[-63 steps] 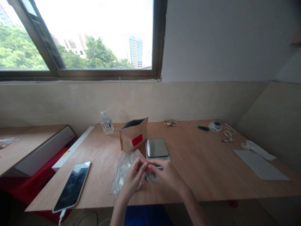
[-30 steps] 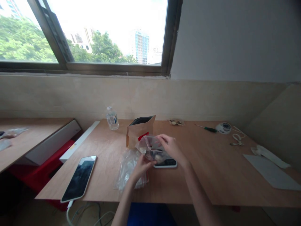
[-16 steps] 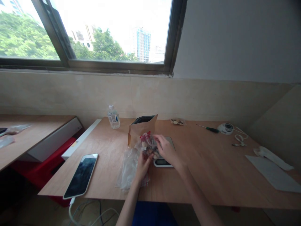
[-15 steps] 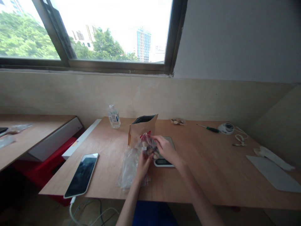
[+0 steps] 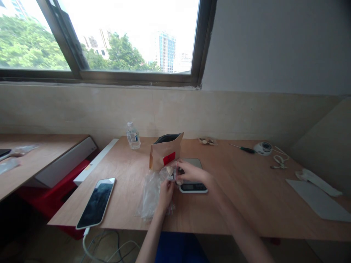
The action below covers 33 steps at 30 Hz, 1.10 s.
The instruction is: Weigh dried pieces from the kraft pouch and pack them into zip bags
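Observation:
Both hands meet at the middle of the wooden desk (image 5: 246,197). My left hand (image 5: 165,190) and my right hand (image 5: 192,172) are each closed on a small clear plastic bag (image 5: 172,172) with pale pieces inside, held just left of a small digital scale (image 5: 192,184). A pile of clear plastic bags (image 5: 150,193) lies under my left hand. Behind stands an open brown paper pouch (image 5: 165,155) with a red label.
A smartphone (image 5: 95,202) on a cable lies at the front left. A water bottle (image 5: 133,136) stands at the back. A green-handled screwdriver (image 5: 242,148), a white tape roll (image 5: 262,147), white cords and a paper sheet (image 5: 315,199) lie at the right.
The small bag was lifted over the scale by both hands, then brought down to the scale's left edge. The view tilted and shifted slightly.

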Motion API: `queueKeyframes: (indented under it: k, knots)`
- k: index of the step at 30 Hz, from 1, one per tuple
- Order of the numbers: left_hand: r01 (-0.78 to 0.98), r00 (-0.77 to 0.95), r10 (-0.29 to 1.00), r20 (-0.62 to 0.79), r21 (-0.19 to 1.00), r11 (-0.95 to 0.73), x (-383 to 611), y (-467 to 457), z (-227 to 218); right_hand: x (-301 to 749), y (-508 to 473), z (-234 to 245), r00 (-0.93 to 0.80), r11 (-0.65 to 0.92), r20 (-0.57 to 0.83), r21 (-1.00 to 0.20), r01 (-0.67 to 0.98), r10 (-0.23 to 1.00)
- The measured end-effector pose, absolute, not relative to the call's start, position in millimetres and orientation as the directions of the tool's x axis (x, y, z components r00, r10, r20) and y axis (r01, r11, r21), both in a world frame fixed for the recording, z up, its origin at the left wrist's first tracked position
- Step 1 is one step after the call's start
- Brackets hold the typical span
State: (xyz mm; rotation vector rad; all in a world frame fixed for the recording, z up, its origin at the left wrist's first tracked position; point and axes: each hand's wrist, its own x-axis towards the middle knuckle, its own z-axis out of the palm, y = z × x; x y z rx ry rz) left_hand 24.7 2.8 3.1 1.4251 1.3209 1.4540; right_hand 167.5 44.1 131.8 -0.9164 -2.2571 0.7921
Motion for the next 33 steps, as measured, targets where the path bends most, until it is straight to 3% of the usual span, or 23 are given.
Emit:
queueKeyframes:
  k: [3, 9, 19, 26, 30, 33]
  knots:
    - [0.172, -0.146, 0.952, 0.268, 0.955, -0.243, 24.3, 2.3, 5.9, 167.3, 45.8, 129.4, -0.662, 0.554, 0.202, -0.741, 0.378, 0.722]
    - [0.12, -0.147, 0.949, 0.277, 0.958, -0.261, 23.8, 1.9, 7.0, 169.5, 45.6, 127.6, -0.642, 0.453, 0.234, -0.869, 0.198, 0.73]
    - [0.013, -0.214, 0.953, 0.214, 0.976, -0.216, 23.2, 3.8, 9.9, 164.5, 42.5, 135.4, -0.494, 0.502, 0.319, -0.811, 0.299, 0.809]
    - [-0.043, -0.179, 0.962, 0.206, 0.975, -0.217, 24.1, 2.2, 17.7, 164.2, 59.0, 157.9, -0.375, 0.445, 0.394, -0.894, 0.057, 0.839]
    - [-0.08, -0.153, 0.964, 0.219, 0.969, -0.233, 25.3, 2.6, 22.6, 149.3, 85.0, 183.9, -0.286, 0.499, 0.487, -0.866, -0.035, 0.825]
    - [-0.112, -0.147, 0.965, 0.217, 0.966, -0.235, 26.2, 1.8, 26.9, 135.5, 101.0, 194.1, -0.207, 0.594, 0.58, -0.805, 0.005, 0.788]
